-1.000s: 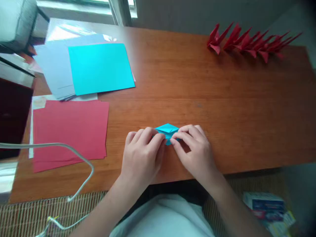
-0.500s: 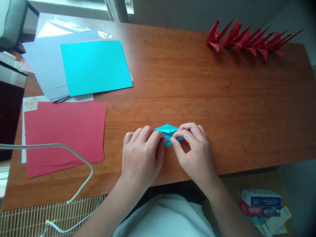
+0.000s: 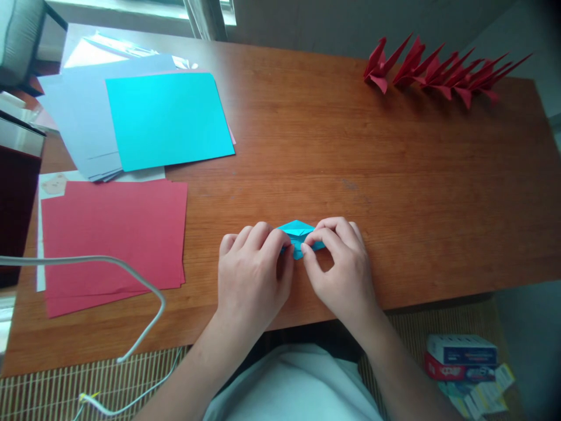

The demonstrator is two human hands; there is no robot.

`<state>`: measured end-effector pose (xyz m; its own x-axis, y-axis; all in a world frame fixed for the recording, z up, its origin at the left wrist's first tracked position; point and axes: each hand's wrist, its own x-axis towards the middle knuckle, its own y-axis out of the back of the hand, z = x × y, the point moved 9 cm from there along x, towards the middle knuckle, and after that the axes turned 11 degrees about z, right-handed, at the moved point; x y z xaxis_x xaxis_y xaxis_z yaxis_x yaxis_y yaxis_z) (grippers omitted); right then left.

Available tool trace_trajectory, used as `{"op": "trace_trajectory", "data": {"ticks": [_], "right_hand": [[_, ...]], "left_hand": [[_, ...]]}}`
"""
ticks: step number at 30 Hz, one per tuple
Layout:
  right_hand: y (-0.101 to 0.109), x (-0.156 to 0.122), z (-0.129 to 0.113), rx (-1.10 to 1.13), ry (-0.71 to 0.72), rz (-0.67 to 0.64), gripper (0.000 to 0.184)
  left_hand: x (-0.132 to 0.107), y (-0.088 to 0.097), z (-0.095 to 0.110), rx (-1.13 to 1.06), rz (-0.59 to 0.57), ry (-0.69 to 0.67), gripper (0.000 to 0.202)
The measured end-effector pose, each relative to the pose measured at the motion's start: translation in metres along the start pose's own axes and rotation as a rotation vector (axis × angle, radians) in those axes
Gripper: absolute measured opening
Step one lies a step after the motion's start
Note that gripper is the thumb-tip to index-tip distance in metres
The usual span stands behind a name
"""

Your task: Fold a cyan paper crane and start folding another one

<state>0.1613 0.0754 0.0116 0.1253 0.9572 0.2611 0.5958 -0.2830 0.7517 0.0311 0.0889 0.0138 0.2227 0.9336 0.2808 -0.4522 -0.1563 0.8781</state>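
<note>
A small piece of folded blue origami paper (image 3: 297, 228) lies between my hands near the table's front edge, its layers spread in a narrow diamond shape. Its left end is pinched by my left hand (image 3: 254, 269), whose fingers are curled and partly hide the paper. On the other side my right hand (image 3: 344, 257) has thumb and index finger closed on the lower right part. The lower flap stands a little apart from the upper one. Fingertips of both hands nearly meet at the middle of the fold.
Red paper sheets (image 3: 114, 234) lie at the left, with a white cable (image 3: 131, 275) crossing over them. Behind is a blue sheet (image 3: 170, 120) on pale sheets (image 3: 83, 117). Several red paper cranes (image 3: 438, 73) stand at the back right. Boxes (image 3: 462, 354) sit below the table's right front.
Both hands keep their pinch on the blue paper, with hardly any finger motion. The whole view has shifted very slightly.
</note>
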Motion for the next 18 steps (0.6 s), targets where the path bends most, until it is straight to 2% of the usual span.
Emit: {"op": "trace_trajectory", "data": {"ticks": [18], "right_hand": [[-0.0006, -0.0008, -0.0009, 0.008, 0.011, 0.010, 0.010]], "left_hand": [[0.0005, -0.0021, 0.0019, 0.027, 0.002, -0.003, 0.014]]}}
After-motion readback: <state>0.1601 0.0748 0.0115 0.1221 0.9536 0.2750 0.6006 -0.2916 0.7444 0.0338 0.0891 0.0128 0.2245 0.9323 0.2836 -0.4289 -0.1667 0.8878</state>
